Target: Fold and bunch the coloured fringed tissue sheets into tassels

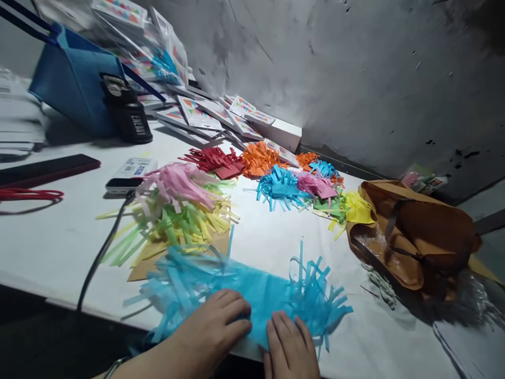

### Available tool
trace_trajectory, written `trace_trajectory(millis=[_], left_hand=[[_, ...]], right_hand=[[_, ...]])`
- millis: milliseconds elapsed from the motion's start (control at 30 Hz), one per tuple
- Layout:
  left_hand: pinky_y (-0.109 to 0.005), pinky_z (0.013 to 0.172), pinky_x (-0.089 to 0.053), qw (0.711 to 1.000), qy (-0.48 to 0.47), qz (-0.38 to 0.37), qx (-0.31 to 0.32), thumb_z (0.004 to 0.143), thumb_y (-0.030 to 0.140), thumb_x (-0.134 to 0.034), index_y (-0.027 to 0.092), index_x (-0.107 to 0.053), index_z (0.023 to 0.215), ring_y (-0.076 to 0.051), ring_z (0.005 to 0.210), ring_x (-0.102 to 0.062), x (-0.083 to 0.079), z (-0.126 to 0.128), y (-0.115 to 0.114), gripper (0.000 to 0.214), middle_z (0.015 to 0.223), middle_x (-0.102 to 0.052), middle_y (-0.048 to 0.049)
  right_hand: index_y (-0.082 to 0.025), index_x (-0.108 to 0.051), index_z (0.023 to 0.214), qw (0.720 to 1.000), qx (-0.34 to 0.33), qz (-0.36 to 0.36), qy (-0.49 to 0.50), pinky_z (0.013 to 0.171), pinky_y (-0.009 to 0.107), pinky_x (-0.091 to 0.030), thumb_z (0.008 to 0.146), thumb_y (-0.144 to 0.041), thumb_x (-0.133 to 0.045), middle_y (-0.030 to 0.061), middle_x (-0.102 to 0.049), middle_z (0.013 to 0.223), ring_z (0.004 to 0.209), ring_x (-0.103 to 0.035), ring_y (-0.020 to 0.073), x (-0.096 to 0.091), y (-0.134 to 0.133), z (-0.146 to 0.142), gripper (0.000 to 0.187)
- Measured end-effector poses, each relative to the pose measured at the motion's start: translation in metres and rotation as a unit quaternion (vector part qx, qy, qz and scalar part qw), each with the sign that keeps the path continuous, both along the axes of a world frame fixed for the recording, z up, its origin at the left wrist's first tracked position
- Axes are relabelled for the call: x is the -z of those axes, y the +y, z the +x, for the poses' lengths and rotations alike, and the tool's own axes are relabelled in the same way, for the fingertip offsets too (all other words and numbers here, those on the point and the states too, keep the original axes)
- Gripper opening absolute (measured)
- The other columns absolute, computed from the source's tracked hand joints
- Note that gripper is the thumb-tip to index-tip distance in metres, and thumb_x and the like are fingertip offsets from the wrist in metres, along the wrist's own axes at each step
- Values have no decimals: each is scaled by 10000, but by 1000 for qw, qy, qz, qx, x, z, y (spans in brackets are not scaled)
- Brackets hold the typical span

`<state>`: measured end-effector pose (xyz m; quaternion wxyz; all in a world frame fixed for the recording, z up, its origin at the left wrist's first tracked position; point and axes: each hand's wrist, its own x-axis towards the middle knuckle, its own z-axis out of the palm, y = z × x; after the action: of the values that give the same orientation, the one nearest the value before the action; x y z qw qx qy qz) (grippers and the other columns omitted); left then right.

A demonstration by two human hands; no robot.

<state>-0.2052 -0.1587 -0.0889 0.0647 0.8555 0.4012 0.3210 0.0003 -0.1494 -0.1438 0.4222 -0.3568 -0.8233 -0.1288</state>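
Observation:
A blue fringed tissue paper lies across the near edge of the table, its middle band plain and both ends cut into strips. My left hand rests on the band from the left, its fingers loosely bent, with a gap between thumb and forefinger. Over the near edge of the same paper lies my right hand, fingers stretched out side by side. Just behind the blue fringe, pink tissue strips lie on green and yellow strips, with brown card underneath.
Tissue tassels, including a red bundle and a blue one, line the back. Boxes are heaped by the wall. A black bottle and blue bag stand left. A brown bag sits right. A cable crosses the front edge.

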Motion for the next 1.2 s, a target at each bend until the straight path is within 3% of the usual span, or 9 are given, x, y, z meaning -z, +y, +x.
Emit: trace_trajectory(millis=[233, 333, 533, 633, 767, 933, 1033, 1133, 1200], left_hand=[[-340, 892, -405, 998, -17, -47, 30, 906, 25, -554, 227, -618, 1108, -235, 1002, -575, 0, -18, 0, 293, 1109, -707, -40], [-329, 893, -402, 995, -31, -89, 29, 895, -14, -487, 236, -605, 1080, -229, 1003, -578, 1, -15, -2, 332, 1103, -715, -28], [-338, 772, -395, 997, 6, -81, -8, 855, -38, -528, 221, -608, 1031, -222, 831, -598, 5, -15, 5, 323, 935, -725, -15], [-355, 728, -401, 986, 93, -123, -69, 909, 13, -543, 212, -646, 927, -233, 761, -630, -10, -15, 16, 225, 843, -713, -23], [-369, 705, -468, 936, 197, -261, -132, 916, -4, -499, 174, -673, 899, -281, 802, -700, -43, -9, 36, 249, 888, -729, -80], [-377, 663, -517, 911, 223, -303, -167, 927, 30, -460, 141, -680, 971, -333, 831, -742, -61, -1, 59, 251, 908, -752, -134], [-388, 679, -527, 911, 222, -301, -177, 971, 123, -468, 143, -687, 967, -355, 857, -751, -59, 0, 67, 220, 890, -764, -149], [-389, 684, -522, 910, 222, -302, -176, 964, 138, -479, 146, -691, 963, -362, 870, -756, -56, 0, 70, 212, 894, -775, -150], [-387, 674, -515, 910, 223, -301, -176, 962, 141, -470, 145, -690, 967, -366, 866, -758, -55, 0, 70, 220, 899, -775, -157]], right_hand=[[-208, -713, 965, 999, -27, -38, 6, 1188, 418, -320, 954, -136, -525, 0, -804, 952, 959, -747, 190, -22, -3, 4, 202], [-197, -716, 986, 999, -6, -48, 4, 1214, 462, -259, 959, -134, -480, 25, -799, 981, 981, -739, 210, -23, 0, -3, 245], [-170, -693, 966, 998, -42, -30, 22, 1080, 434, -390, 1027, -105, -379, 40, -771, 833, 916, -720, 200, -30, 9, -3, 326], [-201, -656, 986, 994, -10, -106, 7, 961, 413, -389, 1034, -153, -418, 1, -707, 750, 830, -685, 200, -45, 14, 4, 248], [-255, -618, 914, 984, 31, -169, -38, 828, 383, -365, 1026, -194, -460, -25, -661, 742, 729, -634, 202, -57, 28, 9, 204], [-262, -554, 747, 976, 94, -166, -104, 693, 378, -330, 1024, -239, -459, -16, -591, 616, 619, -584, 226, -59, 50, 7, 294], [-234, -606, 836, 978, 145, -104, -107, 782, 430, -346, 1041, -248, -393, 45, -658, 741, 748, -614, 269, -70, 52, 2, 296], [-191, -643, 1003, 993, 20, -57, -98, 930, 444, -356, 1023, -196, -438, 78, -705, 952, 930, -633, 253, -77, 42, -6, 206], [-207, -645, 916, 990, -81, -58, -100, 926, 408, -367, 1045, -225, -402, 27, -688, 828, 825, -626, 200, -74, 34, -7, 276]])
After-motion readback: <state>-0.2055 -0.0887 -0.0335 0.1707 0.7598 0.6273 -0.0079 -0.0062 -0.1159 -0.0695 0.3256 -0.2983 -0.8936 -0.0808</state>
